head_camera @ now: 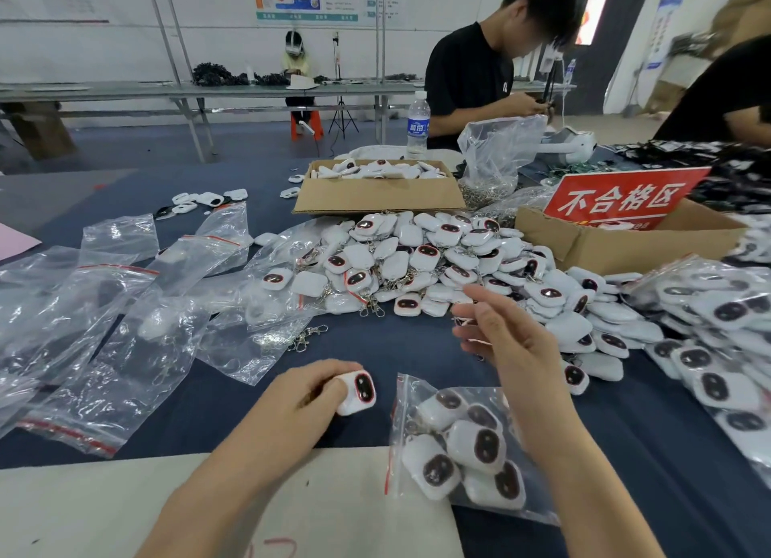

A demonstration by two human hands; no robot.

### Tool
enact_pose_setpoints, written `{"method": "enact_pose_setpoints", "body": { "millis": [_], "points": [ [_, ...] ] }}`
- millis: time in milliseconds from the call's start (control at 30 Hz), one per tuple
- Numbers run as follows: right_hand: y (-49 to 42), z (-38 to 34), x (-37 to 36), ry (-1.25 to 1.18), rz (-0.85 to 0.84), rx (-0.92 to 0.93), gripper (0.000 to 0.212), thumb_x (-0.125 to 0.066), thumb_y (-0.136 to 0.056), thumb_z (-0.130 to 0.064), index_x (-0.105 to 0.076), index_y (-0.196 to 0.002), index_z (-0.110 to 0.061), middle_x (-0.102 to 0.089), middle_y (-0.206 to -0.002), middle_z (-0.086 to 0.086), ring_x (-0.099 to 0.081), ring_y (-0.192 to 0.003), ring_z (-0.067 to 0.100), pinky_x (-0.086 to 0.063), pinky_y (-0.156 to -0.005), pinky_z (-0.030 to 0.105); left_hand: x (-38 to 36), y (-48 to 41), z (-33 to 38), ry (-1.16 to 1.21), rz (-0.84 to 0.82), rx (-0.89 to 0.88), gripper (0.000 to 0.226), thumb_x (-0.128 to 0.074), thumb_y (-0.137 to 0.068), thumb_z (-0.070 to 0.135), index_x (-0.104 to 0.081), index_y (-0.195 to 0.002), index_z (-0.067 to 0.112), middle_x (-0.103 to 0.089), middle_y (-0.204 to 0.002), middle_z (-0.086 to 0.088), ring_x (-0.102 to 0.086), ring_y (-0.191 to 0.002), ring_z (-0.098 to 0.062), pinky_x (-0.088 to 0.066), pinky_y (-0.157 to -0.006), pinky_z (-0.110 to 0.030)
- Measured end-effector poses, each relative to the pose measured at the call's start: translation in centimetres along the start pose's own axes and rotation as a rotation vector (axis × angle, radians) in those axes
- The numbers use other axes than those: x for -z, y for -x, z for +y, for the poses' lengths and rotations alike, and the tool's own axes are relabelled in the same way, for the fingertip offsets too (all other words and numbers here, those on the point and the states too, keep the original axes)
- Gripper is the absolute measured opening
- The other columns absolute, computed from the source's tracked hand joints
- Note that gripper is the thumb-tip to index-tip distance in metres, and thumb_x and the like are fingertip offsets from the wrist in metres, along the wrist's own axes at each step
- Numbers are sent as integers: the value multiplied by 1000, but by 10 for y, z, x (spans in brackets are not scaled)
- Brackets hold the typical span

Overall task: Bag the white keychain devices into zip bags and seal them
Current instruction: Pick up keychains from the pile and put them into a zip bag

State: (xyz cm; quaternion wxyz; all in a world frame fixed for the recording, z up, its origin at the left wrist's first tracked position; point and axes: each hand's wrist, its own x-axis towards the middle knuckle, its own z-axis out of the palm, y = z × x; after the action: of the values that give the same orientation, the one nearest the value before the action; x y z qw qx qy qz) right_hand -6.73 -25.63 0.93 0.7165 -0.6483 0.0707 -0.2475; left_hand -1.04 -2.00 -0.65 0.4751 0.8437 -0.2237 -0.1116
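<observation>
- Left hand [306, 397] curls its fingers round one white device [359, 392], low over the blue table [400, 344].
- The device's dark oval faces up; its long axis runs away from the person.
- Right hand [511, 342] is raised, fingers loose and apart.
- A part-filled zip bag [461, 453] lies flat just right of the device, its red-striped mouth toward it.

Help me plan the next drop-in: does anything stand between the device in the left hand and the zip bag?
Nothing visible. Only bare blue tablecloth lies between the keychain device in the left hand and the zip bag at its red-striped edge.
</observation>
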Motion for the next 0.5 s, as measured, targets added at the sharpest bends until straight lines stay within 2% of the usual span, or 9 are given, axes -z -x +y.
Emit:
{"method": "enact_pose_setpoints", "body": {
  "millis": [67, 200, 333, 433, 500],
  "points": [
    [-3, 5, 8, -2, 62, -40, 24, -54, -102, -18, -73, -111, -28, -76, -100, 0, -72, -85, 13, -56, -78, 27, -4, 3, 5, -83, -9, -54, 37, -47, -101, 10, -72, -102, 37, -70, -101, 29, -62, -98, 6, -41, -80, -8],
    [-5, 10, 11, 5, 30, -55, 26, -54, -102, -15, -75, -106, -29, -77, -99, 0, -72, -84, 12, -58, -74, 23, -9, 4, 8, -77, -49, -44, 37, -44, -103, 9, -73, -99, 33, -71, -104, 21, -63, -102, -1, -45, -90, -23],
    [-5, 13, 7, 212, -115, -44, 24, -53, -102, -16, -70, -109, -31, -76, -98, -8, -70, -86, 8, -56, -77, 24, -14, 6, 13, -48, -104, -46, 36, -44, -103, 11, -74, -102, 32, -71, -106, 14, -64, -102, -6, -47, -90, -30],
    [-1, 17, 3, 504, -291, -94, 20, -55, -100, -31, -66, -107, -46, -73, -95, -22, -67, -85, -2, -51, -78, 19, -18, 6, 15, -62, -134, -37, 35, -46, -104, 13, -73, -105, 35, -71, -106, 13, -64, -102, -8, -49, -96, -38],
    [2, 20, 0, 640, -417, -132, 16, -58, -98, -38, -66, -107, -49, -71, -88, -25, -64, -81, -7, -49, -77, 17, -19, 5, 15, -36, -151, -34, 33, -48, -104, 14, -74, -107, 35, -73, -106, 13, -66, -102, -9, -49, -97, -41]
  ]
}}
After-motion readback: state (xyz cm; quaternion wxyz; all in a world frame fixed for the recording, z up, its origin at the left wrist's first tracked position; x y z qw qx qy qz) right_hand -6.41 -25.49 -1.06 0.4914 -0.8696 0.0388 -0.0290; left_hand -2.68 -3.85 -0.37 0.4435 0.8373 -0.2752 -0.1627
